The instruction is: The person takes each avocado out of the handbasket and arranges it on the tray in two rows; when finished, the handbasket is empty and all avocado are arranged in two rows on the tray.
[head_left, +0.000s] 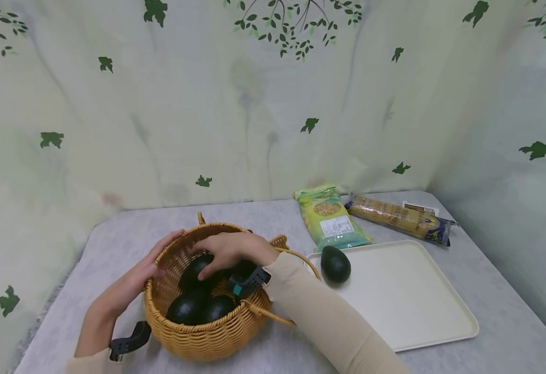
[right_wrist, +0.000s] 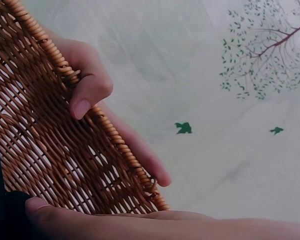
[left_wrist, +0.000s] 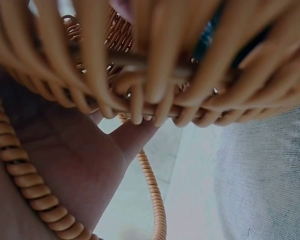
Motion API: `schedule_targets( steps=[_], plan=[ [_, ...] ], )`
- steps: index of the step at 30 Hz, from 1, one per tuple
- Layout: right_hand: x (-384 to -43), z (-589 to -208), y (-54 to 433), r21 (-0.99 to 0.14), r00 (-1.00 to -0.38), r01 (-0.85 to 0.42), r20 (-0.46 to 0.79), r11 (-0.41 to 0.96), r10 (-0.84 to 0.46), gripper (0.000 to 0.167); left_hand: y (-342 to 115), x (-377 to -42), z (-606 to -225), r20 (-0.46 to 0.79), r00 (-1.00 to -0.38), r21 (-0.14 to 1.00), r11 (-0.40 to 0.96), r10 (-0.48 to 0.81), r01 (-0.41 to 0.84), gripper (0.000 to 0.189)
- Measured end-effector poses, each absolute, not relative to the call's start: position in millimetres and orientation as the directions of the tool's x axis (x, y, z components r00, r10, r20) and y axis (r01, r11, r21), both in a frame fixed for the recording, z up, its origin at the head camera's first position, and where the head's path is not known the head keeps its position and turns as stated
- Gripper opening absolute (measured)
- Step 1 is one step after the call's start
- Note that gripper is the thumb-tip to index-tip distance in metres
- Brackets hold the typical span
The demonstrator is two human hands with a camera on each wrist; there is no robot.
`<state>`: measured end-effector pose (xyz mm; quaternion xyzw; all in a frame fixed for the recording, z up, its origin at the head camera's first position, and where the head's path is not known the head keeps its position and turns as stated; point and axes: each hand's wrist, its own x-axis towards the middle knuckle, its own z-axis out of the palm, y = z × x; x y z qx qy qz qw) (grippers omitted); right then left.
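A round wicker basket [head_left: 202, 343] stands on the table with several dark green avocados inside. My left hand [head_left: 148, 267] grips the basket's left rim; in the right wrist view its thumb [right_wrist: 85, 102] hooks over the inside while the fingers lie outside. Reaching in from the right, my right hand [head_left: 229, 250] holds the upper avocado [head_left: 189, 276], thumb against its near side and fingers over the far side. Two more avocados, one at the left [head_left: 186, 309] and one at the right [head_left: 218, 307], sit lower down in front. The right forearm partly covers the basket's right side.
Right of the basket lies a cream tray [head_left: 408, 296], with one avocado [head_left: 335, 265] at its left corner. Behind are a green-yellow bag of beans [head_left: 326, 215] and a long pasta packet [head_left: 399, 217]. A wicker handle [head_left: 303, 257] leans out toward the tray.
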<state>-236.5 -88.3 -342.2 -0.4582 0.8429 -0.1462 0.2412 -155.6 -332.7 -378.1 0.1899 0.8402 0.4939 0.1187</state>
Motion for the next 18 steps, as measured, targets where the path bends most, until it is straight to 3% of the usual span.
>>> schedule_targets(
  steps=[11, 18],
  plan=[
    [-237.6, -341.8, -88.7, -0.498, -0.444, -0.693, -0.275, 0.521, -0.853, 0.06, -332.8, -157.7, -375.8, -0.038, -0.9, 0.885, 0.432, 0.435, 0.171, 0.083],
    [-236.8, -342.0, -88.7, -0.523, -0.398, -0.713, -0.244, 0.466, -0.884, 0.058, -332.2, -155.1, -376.3, -0.041, -0.904, 0.883, 0.438, 0.425, 0.167, 0.084]
  ],
)
